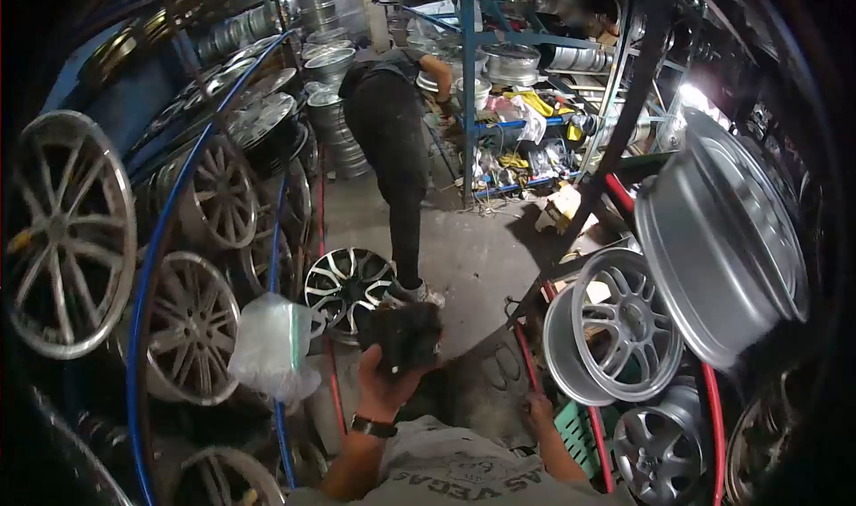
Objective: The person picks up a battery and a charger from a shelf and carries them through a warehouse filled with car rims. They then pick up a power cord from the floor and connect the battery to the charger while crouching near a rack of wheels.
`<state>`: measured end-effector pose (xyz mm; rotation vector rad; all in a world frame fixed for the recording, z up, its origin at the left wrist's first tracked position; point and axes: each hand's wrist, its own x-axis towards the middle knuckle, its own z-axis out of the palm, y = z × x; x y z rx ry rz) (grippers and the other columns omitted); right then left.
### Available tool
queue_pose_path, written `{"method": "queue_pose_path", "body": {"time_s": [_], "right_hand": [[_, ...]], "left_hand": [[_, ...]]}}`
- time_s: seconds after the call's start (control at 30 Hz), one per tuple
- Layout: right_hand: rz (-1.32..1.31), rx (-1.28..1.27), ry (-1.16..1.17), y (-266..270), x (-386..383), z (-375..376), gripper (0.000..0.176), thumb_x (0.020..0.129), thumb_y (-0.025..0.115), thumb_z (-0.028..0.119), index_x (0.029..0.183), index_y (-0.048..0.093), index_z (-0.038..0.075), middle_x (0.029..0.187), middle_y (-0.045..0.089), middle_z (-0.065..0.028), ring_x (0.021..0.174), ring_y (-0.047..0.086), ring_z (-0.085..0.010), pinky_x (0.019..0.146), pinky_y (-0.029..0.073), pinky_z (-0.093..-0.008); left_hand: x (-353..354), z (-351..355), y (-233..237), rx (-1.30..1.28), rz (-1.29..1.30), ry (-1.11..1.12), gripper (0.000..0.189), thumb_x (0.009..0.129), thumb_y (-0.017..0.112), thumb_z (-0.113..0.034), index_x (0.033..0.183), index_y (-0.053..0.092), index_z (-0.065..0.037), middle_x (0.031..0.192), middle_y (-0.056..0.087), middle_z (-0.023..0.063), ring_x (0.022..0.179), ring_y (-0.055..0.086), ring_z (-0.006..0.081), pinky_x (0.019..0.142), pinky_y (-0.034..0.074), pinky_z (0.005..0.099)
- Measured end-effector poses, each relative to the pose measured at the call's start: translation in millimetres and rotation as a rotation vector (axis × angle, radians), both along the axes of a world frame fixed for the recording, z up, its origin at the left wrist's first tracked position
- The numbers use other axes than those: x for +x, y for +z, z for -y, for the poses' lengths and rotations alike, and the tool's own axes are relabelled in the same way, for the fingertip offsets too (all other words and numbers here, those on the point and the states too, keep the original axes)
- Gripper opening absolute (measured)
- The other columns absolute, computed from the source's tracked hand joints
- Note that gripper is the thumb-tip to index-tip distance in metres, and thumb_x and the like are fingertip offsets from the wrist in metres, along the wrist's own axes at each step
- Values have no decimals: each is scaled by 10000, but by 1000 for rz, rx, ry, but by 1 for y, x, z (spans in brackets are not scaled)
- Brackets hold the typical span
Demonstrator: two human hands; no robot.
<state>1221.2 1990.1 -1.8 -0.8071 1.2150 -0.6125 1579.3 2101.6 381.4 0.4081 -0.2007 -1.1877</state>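
Note:
A dark, blocky object [401, 335] is held up in my left hand [385, 386], in front of my chest; its details are too dark to make out. A watch with a dark strap [373, 427] is on that wrist. My right hand [539, 408] is low on the right, beside a red rail [528, 359] and near a green crate [580, 439]; its fingers are too small and dim to read. Just beyond the dark object, a black and silver wheel rim [348, 287] lies by a co-worker's shoe.
A co-worker in dark clothes [392, 131] bends toward the shelves ahead. Wheel rims [192, 328] fill racks with blue rails on the left, where a plastic bag [275, 345] hangs. Silver rims [629, 323] stand at the right. Cloths and bags [535, 118] lie on shelves.

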Motion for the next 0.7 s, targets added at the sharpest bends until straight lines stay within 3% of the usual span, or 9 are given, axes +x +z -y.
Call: {"method": "queue_pose_path", "body": {"time_s": [0.07, 0.13, 0.2, 0.23, 0.33, 0.43, 0.5, 0.57, 0.7], "right_hand": [[-44, 334, -313, 50, 5, -20, 224, 839, 643, 231, 871, 688, 14, 807, 667, -122, 834, 665, -326, 669, 550, -448], [-1079, -571, 616, 41, -17, -38, 208, 806, 655, 246, 785, 675, 41, 756, 656, -136, 764, 653, -365, 626, 541, -481], [-1096, -477, 658, -128, -115, -65, 306, 841, 658, 332, 931, 693, 42, 901, 675, -208, 840, 657, -416, 675, 533, -479], [-1104, -430, 681, -148, -129, -69, 365, 858, 659, 375, 1005, 702, 43, 973, 684, -245, 878, 659, -441, 699, 529, -478], [-1316, -570, 469, -25, -17, -65, 230, 798, 670, 309, 763, 673, 81, 704, 645, -80, 580, 596, -279, 550, 488, -396], [-407, 79, -314, 119, 95, 5, 220, 843, 649, 321, 798, 652, 106, 667, 582, -19, 561, 558, -187, 516, 447, -338], [8, -180, -279, 160, 124, 62, 169, 897, 624, 275, 890, 627, 107, 689, 531, 22, 594, 524, -122, 529, 414, -285], [-194, -243, -374, 258, 197, 123, 216, 924, 617, 233, 1046, 620, 54, 846, 626, -24, 734, 599, -134, 634, 477, -291], [135, -359, -286, 381, 295, 195, 502, 968, 594, 262, 1382, 432, 30, 1338, 538, -169, 1141, 578, -229, 951, 475, -364]], "left_hand": [[29, 47, -2, -65, 2, -95, 816, 770, 751, -408, 1470, 406, -171, 1478, 448, 163, 1309, 468, 417, 913, 503, 545], [56, 94, -7, -107, 44, -201, 827, 771, 758, -387, 1477, 395, -157, 1471, 448, 184, 1324, 457, 415, 917, 504, 545], [87, 137, -24, -147, -65, -338, 816, 783, 741, -286, 1494, 345, -232, 1468, 445, 167, 1321, 462, 417, 945, 468, 621], [98, 156, -33, -182, -163, -445, 843, 795, 724, -185, 1510, 294, -307, 1465, 441, 149, 1318, 466, 419, 974, 432, 697], [124, 209, -43, -22, 191, -518, 864, 778, 724, -126, 1508, 289, -281, 1448, 460, 121, 1304, 481, 414, 958, 451, 693], [136, 253, -28, -101, -112, -636, 861, 759, 718, -70, 1491, 314, -277, 1440, 467, 100, 1291, 500, 382, 946, 467, 685], [139, 270, -22, -106, -117, -610, 835, 758, 694, -20, 1478, 325, -224, 1430, 463, 95, 1279, 509, 350, 954, 485, 658], [142, 280, -29, 21, 56, -530, 815, 752, 704, -15, 1466, 334, -146, 1422, 454, 96, 1285, 494, 304, 1033, 462, 551], [146, 302, -47, -27, 376, -398, 855, 706, 785, -55, 1441, 348, -83, 1405, 451, 112, 1306, 455, 269, 1092, 398, 429]]}}
